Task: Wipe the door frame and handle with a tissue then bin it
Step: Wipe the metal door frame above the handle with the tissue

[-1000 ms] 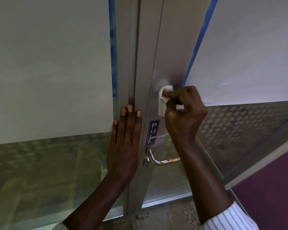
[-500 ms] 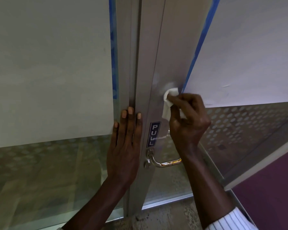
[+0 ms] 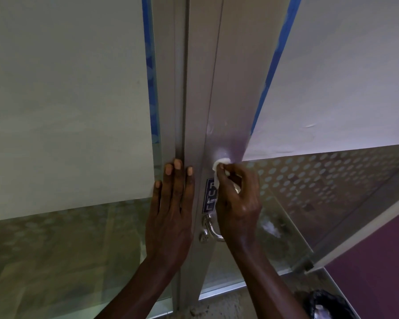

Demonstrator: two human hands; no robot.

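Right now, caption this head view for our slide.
Right hand presses tissue on door frame; left hand flat beside it.

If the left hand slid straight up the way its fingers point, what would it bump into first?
Nothing, as far as the picture shows. The left hand lies flat on the door frame, fingers pointing up, and above them only bare metal runs to the top edge.

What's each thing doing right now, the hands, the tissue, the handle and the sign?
Left hand, flat on the frame, fingers straight.
Right hand, pinching the tissue.
Tissue, crumpled, pressed on the frame above the sign.
Handle, not gripped, partly hidden behind the right wrist.
Sign, stuck on the frame, reads PULL.
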